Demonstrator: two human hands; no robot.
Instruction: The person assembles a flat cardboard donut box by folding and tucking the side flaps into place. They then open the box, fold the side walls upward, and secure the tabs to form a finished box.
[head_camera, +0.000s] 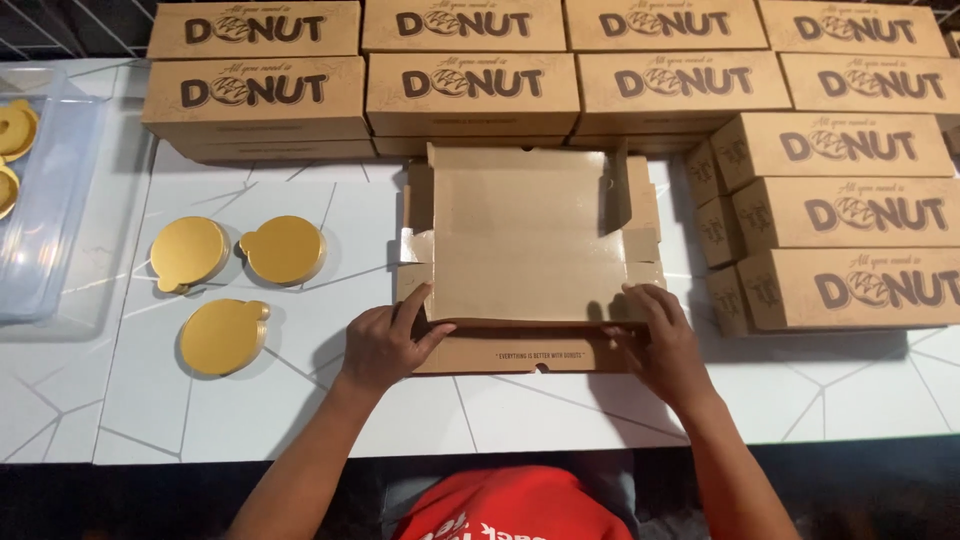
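A brown cardboard box (520, 235) lies partly folded on the white table (330, 400), its back wall and side flaps raised. My left hand (385, 340) grips the left end of the box's front flap, thumb inside and fingers on the corner. At the right end of the same flap, my right hand (660, 340) presses with its fingers curled over the edge. The front flap (520, 352) is tilted up toward me.
Closed brown boxes are stacked along the back (470, 90) and at the right (850, 230). Three round gold cake boards (225, 280) lie on the left. A clear plastic bin (40, 200) stands at the far left.
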